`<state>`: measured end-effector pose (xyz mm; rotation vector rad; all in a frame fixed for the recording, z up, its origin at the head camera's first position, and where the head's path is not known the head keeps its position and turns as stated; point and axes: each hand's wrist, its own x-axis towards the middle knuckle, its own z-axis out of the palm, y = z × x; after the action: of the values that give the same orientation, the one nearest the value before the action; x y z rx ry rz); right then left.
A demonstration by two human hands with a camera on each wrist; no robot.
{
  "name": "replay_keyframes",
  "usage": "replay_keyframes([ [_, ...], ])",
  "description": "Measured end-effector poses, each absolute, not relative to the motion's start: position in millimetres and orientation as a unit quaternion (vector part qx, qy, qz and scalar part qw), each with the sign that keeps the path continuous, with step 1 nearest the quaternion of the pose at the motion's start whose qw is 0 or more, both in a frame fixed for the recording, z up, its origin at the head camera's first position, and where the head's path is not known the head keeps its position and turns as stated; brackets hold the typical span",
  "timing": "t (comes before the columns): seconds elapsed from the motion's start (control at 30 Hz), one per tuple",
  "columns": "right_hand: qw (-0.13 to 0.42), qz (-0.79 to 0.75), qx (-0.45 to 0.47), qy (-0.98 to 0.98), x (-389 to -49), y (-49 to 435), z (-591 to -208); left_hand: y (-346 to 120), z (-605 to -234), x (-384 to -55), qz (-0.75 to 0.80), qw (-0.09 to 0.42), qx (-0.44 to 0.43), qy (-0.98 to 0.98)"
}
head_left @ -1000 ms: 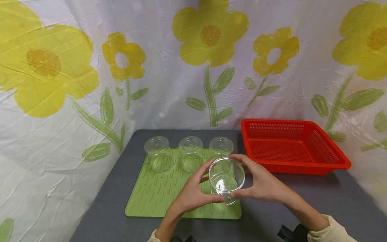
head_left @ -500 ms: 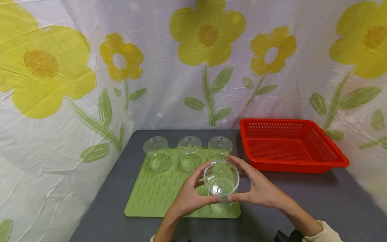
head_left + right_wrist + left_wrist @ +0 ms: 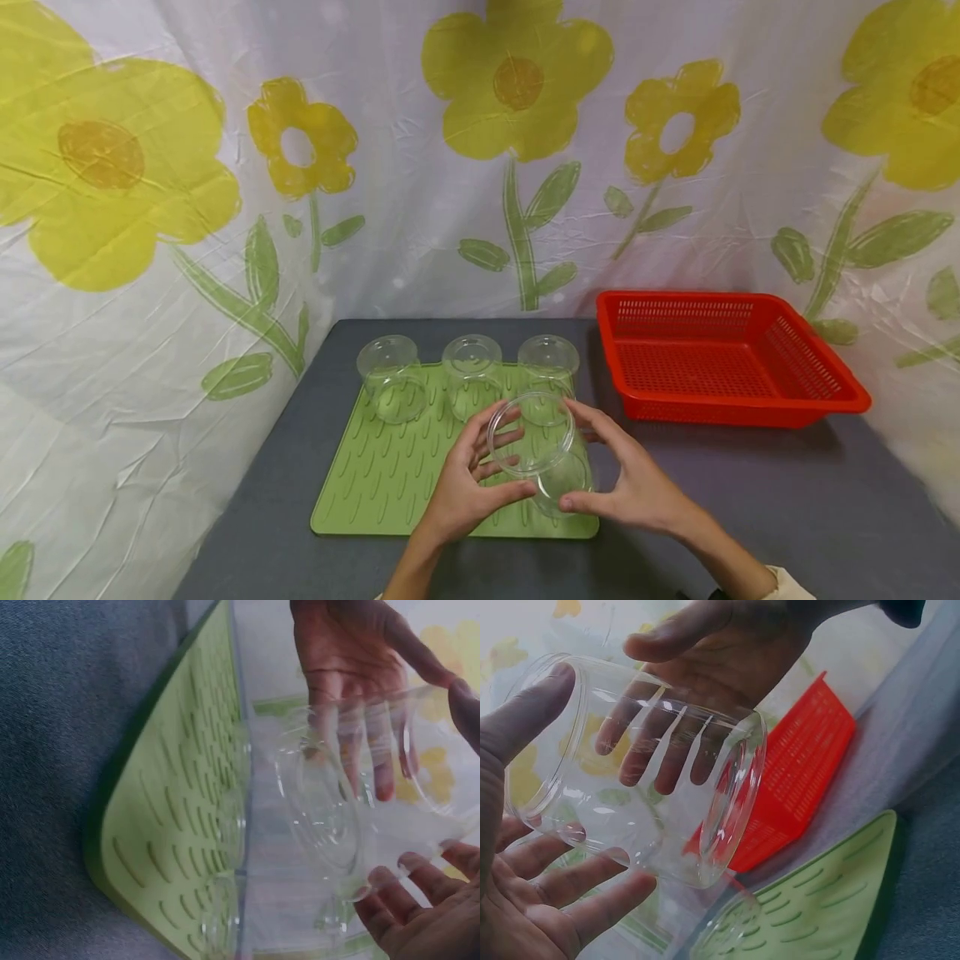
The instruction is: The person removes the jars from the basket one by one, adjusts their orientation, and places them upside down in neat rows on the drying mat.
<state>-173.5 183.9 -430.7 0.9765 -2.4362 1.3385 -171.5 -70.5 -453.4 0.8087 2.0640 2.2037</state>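
Between both hands a clear jar (image 3: 564,482) is held above the green mat (image 3: 390,500), tilted with its round rim toward the head camera and its base lower right. My left hand (image 3: 472,487) grips it from the left; in the left wrist view its thumb lies at the rim and its fingers curve under the wall. From the right, my right hand (image 3: 637,479) holds the jar between thumb and fingers, with fingertips against the wall in the right wrist view. Three similar clear jars, a left one (image 3: 397,396), a middle one (image 3: 474,400) and a right one (image 3: 547,358), stand along the mat's back edge.
A red perforated basket (image 3: 742,408) sits at the back right of the grey table (image 3: 270,508). Behind the table hangs a white curtain (image 3: 405,208) printed with yellow flowers.
The jar has shifted slightly left and turned, so its base now points lower right instead of down. Both hands moved with it, and the left fingers are more spread. The standing jars stayed put.
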Motion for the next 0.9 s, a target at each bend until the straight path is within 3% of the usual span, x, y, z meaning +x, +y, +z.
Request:
replay_keyframes([
  [0.73, 0.104, 0.449, 0.314, -0.83, -170.8, 176.7, -439.0, -72.8, -455.9, -168.2, 0.722, 0.044, 0.268, 0.636],
  [0.9, 0.114, 0.44, 0.319, -0.831, -170.5, 177.0, -438.1, -76.6, -453.5, -167.9, 0.697, 0.033, 0.275, 0.662],
])
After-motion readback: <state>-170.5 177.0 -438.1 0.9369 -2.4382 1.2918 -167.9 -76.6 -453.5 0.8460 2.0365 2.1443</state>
